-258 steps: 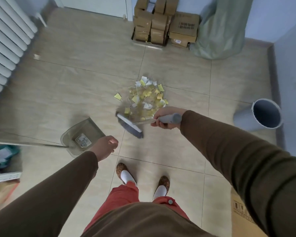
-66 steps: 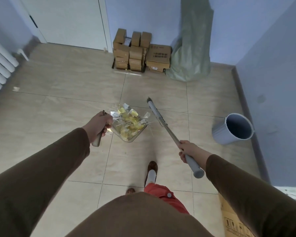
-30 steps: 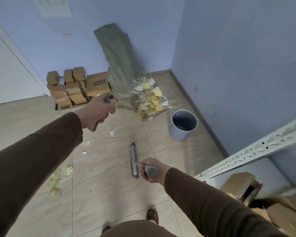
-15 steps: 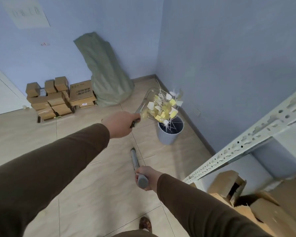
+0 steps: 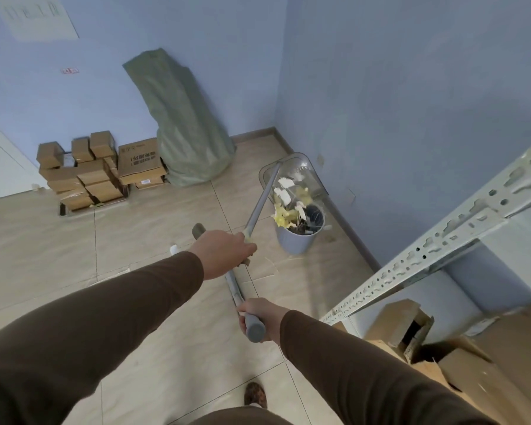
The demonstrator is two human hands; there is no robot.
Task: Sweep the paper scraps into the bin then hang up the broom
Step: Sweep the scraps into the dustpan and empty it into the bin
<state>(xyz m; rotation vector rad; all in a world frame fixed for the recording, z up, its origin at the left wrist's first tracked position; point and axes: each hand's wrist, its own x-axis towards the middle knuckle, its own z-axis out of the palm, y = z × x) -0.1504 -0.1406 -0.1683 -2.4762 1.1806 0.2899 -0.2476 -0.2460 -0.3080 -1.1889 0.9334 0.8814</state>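
My left hand (image 5: 224, 253) is wrapped tight around the dustpan (image 5: 292, 182) handle, tipping it over the bin (image 5: 298, 240). Paper scraps (image 5: 288, 204) spill into it. My right hand (image 5: 262, 317), nearer me, grips the broom (image 5: 238, 289) handle.

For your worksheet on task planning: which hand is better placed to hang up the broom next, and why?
Right hand: it already grips the broom handle. The left hand holds the dustpan, tipped over the bin.

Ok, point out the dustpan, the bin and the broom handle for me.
dustpan (image 5: 301, 176): head view, on its clear pan wall.
bin (image 5: 295, 242): head view, on its outer side.
broom handle (image 5: 234, 285): head view, on the shaft between the hands.
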